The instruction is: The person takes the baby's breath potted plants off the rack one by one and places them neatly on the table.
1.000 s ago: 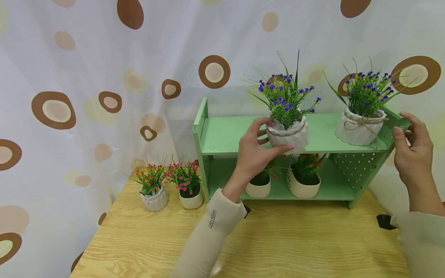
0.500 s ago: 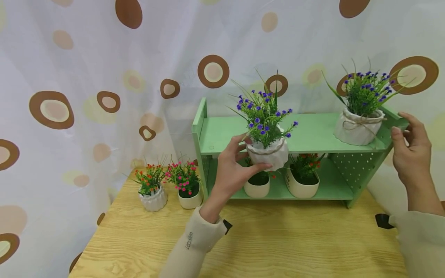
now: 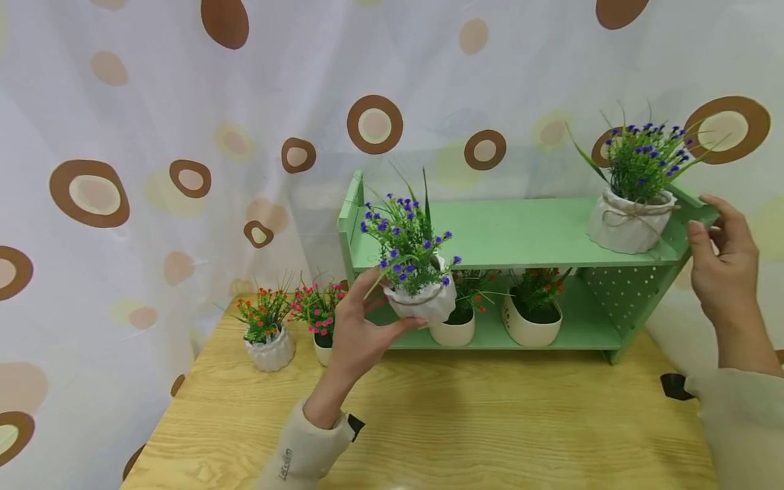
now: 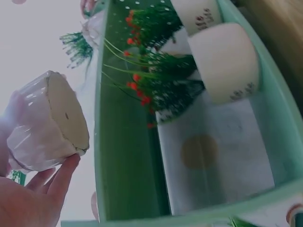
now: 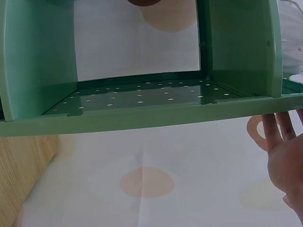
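Note:
My left hand [image 3: 361,327] grips a white ruffled pot [image 3: 422,299] of purple flowers [image 3: 404,245] by its side. This potted plant is held in the air in front of the left part of the green shelf [image 3: 514,231], tilted somewhat. In the left wrist view the underside of the pot [image 4: 68,113] faces the camera, and fingers [image 4: 64,177] lie against it. My right hand [image 3: 725,265] holds the upper right corner of the shelf's side panel. A matching white pot with a twine bow [image 3: 631,221] stands on the top board beside that hand.
Two cream pots, one left [image 3: 453,332] and one right [image 3: 533,327], with red flowers stand on the lower board. Left of the shelf, a white pot of orange flowers [image 3: 269,350] and a pink-flowered plant [image 3: 318,313] stand on the wooden table [image 3: 490,422]. A patterned curtain [image 3: 245,88] hangs behind.
My left hand has carried the purple-flowered pot left and down, off the top board's area to in front of the shelf's left part. The right hand stays on the shelf corner.

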Motion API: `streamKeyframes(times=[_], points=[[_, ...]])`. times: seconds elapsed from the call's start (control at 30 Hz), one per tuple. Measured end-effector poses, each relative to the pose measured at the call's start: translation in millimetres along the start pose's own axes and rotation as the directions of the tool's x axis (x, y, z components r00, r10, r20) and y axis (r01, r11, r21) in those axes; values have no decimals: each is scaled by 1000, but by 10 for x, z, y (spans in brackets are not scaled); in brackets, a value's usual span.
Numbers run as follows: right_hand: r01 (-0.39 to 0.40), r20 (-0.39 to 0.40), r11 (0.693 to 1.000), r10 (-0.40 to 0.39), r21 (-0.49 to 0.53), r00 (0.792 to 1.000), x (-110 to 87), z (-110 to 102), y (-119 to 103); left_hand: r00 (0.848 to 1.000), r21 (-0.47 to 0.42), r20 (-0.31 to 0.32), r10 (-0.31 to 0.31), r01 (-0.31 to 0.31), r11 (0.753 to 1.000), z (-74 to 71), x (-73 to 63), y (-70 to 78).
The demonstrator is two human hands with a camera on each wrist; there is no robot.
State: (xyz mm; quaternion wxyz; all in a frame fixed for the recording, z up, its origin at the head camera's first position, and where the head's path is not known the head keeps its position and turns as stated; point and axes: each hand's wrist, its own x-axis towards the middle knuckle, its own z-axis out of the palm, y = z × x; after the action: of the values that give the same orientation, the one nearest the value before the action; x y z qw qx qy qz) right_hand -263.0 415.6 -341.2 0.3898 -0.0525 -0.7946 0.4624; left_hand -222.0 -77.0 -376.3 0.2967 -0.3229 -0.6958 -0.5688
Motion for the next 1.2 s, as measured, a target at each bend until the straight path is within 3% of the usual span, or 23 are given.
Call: streamKeyframes(times=[0.3, 0.5, 0.8, 1.2], points=[[6, -16, 1000, -6, -6, 1000, 20, -35, 10, 999, 28, -15, -46, 46, 999, -325, -274, -58], [-6, 3, 1000, 6, -15, 1000, 25, -21, 31, 998, 126, -20, -66, 68, 990, -572, -508, -78], [-11, -7, 1000, 11, -18, 1000, 16, -38, -10, 998, 166, -32, -63, 67, 984, -749, -722, -115], [1, 12, 1000, -1, -19, 1000, 13, 31, 39, 971, 256, -80, -227, 240, 936, -1047, -1018, -141]])
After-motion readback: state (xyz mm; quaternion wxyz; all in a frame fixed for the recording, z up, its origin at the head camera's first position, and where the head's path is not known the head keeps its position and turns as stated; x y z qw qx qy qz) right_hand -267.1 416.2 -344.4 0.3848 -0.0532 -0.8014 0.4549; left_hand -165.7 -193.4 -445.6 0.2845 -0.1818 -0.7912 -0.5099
